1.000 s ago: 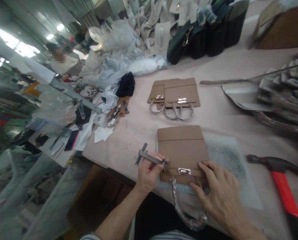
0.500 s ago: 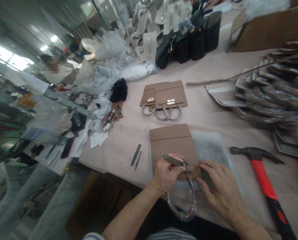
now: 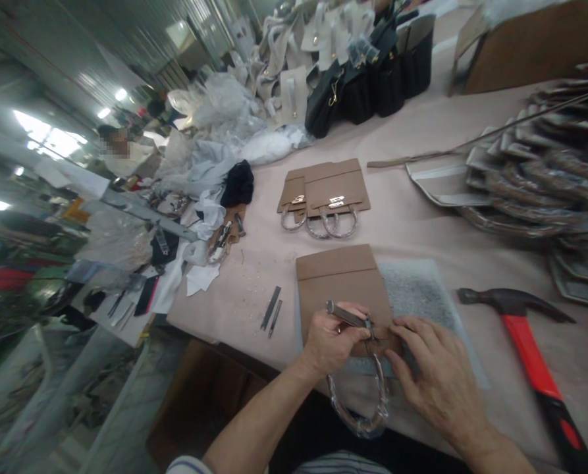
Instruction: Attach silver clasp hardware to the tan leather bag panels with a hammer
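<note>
The nearest panel [image 3: 340, 283] is tan, the sheet [image 3: 417, 284] speckled grey, the hammer's handle [image 3: 533, 359] red (and black).

the hammer [image 3: 528, 352] lies right of the panel [image 3: 338, 280]

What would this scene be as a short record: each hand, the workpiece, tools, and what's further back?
left hand: the person's left hand grips a metal hand tool, exact type unclear
right hand: the right hand has fingertips at the panel's right edge
workpiece: brown bag panel with a plastic-wrapped handle
underneath: pale board
loose tools: red-and-black claw hammer at right; two slim metal tools at left
further back: brown panels with metal clasps; black bags
</note>
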The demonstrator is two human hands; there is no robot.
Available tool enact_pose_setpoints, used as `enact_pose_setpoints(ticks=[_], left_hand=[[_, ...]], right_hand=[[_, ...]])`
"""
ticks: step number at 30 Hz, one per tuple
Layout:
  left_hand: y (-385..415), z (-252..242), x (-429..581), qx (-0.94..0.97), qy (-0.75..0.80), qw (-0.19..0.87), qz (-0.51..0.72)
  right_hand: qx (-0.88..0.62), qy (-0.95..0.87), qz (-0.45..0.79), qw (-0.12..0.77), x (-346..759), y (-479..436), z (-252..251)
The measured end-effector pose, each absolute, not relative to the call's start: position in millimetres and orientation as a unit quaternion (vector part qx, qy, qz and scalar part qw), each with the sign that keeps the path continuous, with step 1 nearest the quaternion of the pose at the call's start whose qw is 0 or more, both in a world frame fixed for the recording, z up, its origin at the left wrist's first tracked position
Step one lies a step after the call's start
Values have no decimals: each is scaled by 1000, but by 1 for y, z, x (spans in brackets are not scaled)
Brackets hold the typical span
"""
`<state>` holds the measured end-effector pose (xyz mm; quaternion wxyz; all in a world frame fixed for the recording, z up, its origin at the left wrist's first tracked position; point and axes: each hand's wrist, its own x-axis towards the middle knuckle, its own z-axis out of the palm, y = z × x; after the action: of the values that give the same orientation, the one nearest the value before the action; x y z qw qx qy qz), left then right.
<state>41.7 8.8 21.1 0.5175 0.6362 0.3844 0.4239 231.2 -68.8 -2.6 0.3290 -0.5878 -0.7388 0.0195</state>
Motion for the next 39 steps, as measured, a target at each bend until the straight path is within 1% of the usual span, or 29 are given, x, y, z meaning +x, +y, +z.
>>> enact_pose_setpoints(ticks=[17,31,39], left_hand=[[6,22,40,613,396,535,426],[6,26,42,612,403,532,424],[6,27,46,605,413,544,410]], right_hand=[[-587,-739,20,330,230,-68,1],[-598,-744,40,295,230,-67,5],[-593,-753,28,284,229,-65,9]])
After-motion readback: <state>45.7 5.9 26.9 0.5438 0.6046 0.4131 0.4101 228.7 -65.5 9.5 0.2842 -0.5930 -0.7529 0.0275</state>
